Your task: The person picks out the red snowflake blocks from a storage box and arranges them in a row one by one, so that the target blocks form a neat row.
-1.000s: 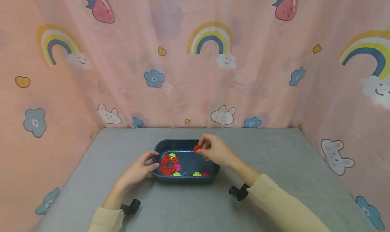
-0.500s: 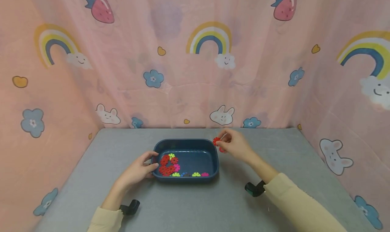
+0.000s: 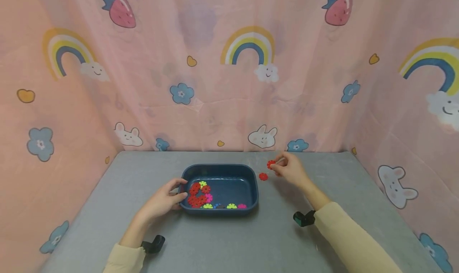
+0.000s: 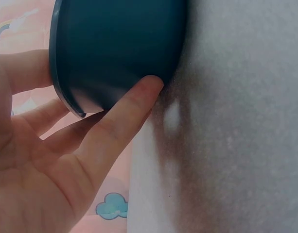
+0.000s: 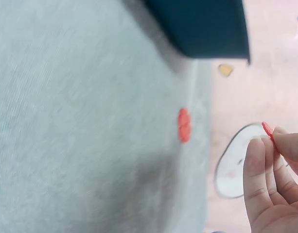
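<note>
Pink curtain (image 3: 222,117) behind and at both sides, printed with rainbows, strawberries, rabbits and blue flowers, closing in the grey counter (image 3: 229,241). Near each wrist, just ahead of beige sleeves (image 3: 353,237), a black device (image 3: 304,218) jutting out over the counter. Farther off, a blue tray (image 3: 233,191), with red discs (image 3: 195,201) crowded at the left and yellow-green discs (image 3: 231,206) and a pink disc (image 3: 242,206) along the near wall (lower edges cut off from view by the rim). At the tray's left end, the left hand (image 3: 165,197), gripping with fingers at rim and outer wall. Beyond the tray's right side, the right hand (image 3: 292,170), pinching a held red disc (image 3: 270,164) between thumb and fingers, partly covering it. Between that hand and the tray, a loose red disc (image 3: 263,177) lying on the counter. Compared with a second ago, right hand no longer above the tray; compared with half a second ago, farther right again, leaving the loose red disc fully uncovered. Same place as before for tray and left hand.
</note>
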The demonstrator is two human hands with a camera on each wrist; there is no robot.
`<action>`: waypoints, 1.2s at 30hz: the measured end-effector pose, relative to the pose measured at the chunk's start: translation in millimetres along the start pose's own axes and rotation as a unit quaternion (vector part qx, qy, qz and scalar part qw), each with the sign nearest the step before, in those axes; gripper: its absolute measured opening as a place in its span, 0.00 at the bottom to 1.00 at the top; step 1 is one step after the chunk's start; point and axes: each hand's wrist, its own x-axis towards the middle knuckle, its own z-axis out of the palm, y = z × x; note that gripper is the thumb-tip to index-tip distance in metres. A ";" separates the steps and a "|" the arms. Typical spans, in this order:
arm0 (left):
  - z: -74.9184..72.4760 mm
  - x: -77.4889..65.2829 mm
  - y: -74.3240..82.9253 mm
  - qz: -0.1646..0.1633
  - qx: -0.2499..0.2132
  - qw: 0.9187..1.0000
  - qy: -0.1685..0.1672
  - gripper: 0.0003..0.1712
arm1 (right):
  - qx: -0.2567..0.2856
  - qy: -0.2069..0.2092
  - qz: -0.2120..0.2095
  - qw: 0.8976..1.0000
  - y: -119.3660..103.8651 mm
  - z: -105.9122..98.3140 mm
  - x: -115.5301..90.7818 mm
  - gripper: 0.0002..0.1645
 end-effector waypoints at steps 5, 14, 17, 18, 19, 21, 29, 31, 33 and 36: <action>-0.4 -0.3 -0.2 0.004 0.000 1.000 -0.001 0.27 | -0.018 -0.016 0.034 0.999 19.0 2.1 6.7 0.12; -0.6 -0.9 -0.6 0.001 -0.004 1.000 0.001 0.26 | -0.024 -0.048 0.075 0.996 38.4 10.4 10.1 0.11; 0.0 -1.5 -0.5 0.000 -0.007 1.000 0.001 0.26 | -0.037 -0.054 0.073 0.995 41.8 12.2 9.7 0.10; 0.1 -1.6 -0.3 0.000 -0.007 1.000 0.002 0.26 | -0.045 -0.056 0.070 0.995 42.9 12.5 9.6 0.10; 0.2 -1.5 -0.4 -0.001 -0.008 1.000 0.002 0.26 | -0.052 -0.056 0.070 0.995 43.7 13.0 9.8 0.10; 0.0 -0.9 -0.3 -0.001 -0.007 1.000 0.003 0.26 | -0.067 -0.055 0.065 0.994 44.5 13.4 10.7 0.11; 0.7 -1.0 -0.9 0.004 -0.012 1.000 -0.007 0.26 | -0.100 -0.045 0.041 0.993 33.0 0.5 9.2 0.14; 0.6 -1.3 -1.0 0.007 -0.007 1.000 -0.009 0.27 | -0.105 -0.040 0.027 0.993 25.5 -4.2 8.6 0.14; 0.8 -1.5 -0.9 0.003 -0.007 1.000 -0.007 0.27 | -0.106 -0.034 0.012 0.994 16.6 -8.1 7.0 0.13; 1.1 -1.3 -1.4 0.004 -0.003 1.000 -0.007 0.27 | -0.097 -0.028 -0.009 0.995 1.4 -12.5 2.9 0.14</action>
